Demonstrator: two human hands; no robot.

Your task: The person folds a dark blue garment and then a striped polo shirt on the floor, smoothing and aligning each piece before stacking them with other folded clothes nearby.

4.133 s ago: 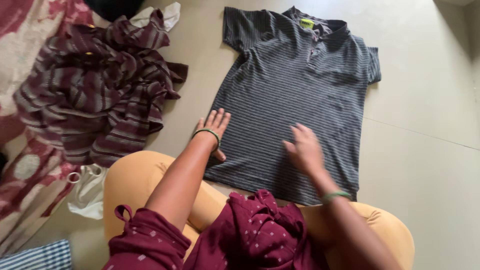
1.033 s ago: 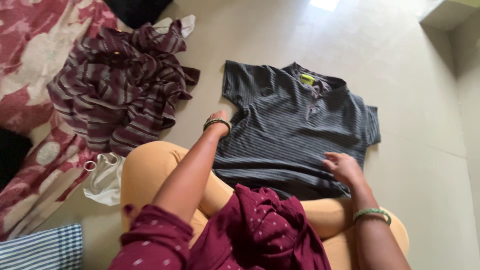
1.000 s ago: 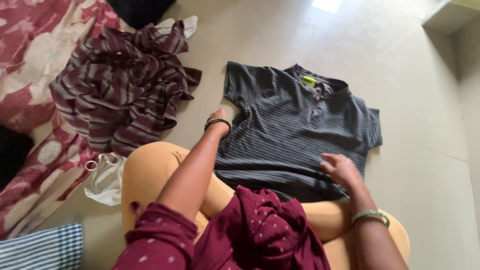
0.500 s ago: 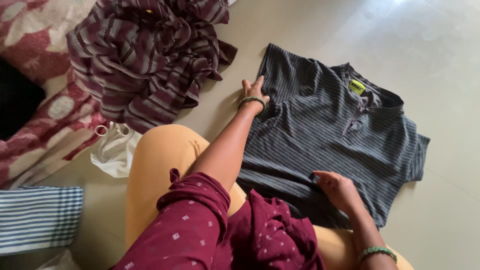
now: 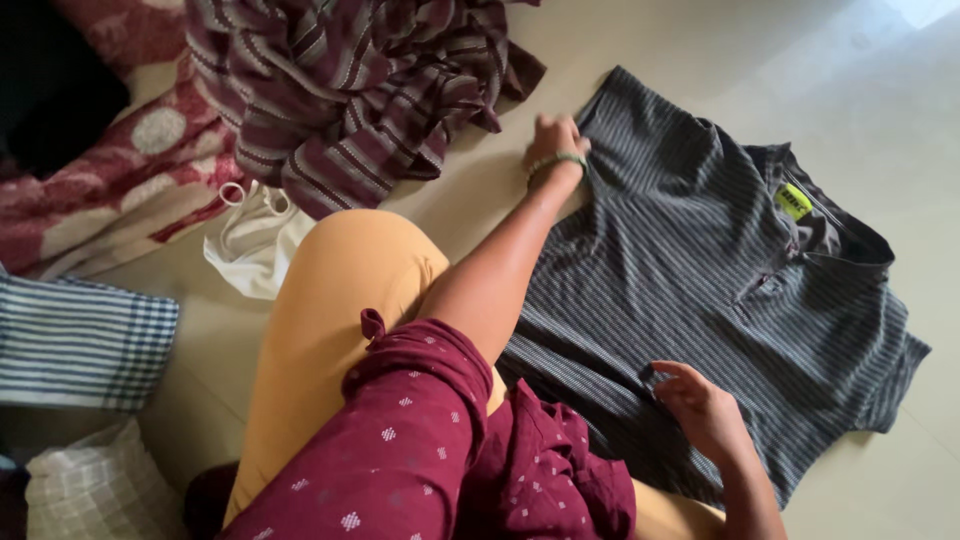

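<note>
A dark grey striped polo shirt (image 5: 700,280) lies flat on the pale tiled floor, collar to the upper right with a yellow-green neck label. My left hand (image 5: 553,138), with a green bangle at the wrist, reaches out and grips the shirt's left sleeve edge. My right hand (image 5: 700,405) pinches the fabric at the shirt's lower hem, close to my knee. I sit on the floor in a maroon dotted top and mustard trousers.
A crumpled maroon striped garment (image 5: 350,90) lies on the floor left of the shirt. A white cloth (image 5: 255,240) sits beside my knee. A red patterned spread (image 5: 120,180), a blue checked folded cloth (image 5: 80,340) and a pale checked cloth (image 5: 100,490) lie at the left.
My view has swung to the left and closer. My left hand moved from the shirt's side up to its sleeve edge; my right hand stays at the hem, now pinching fabric.
</note>
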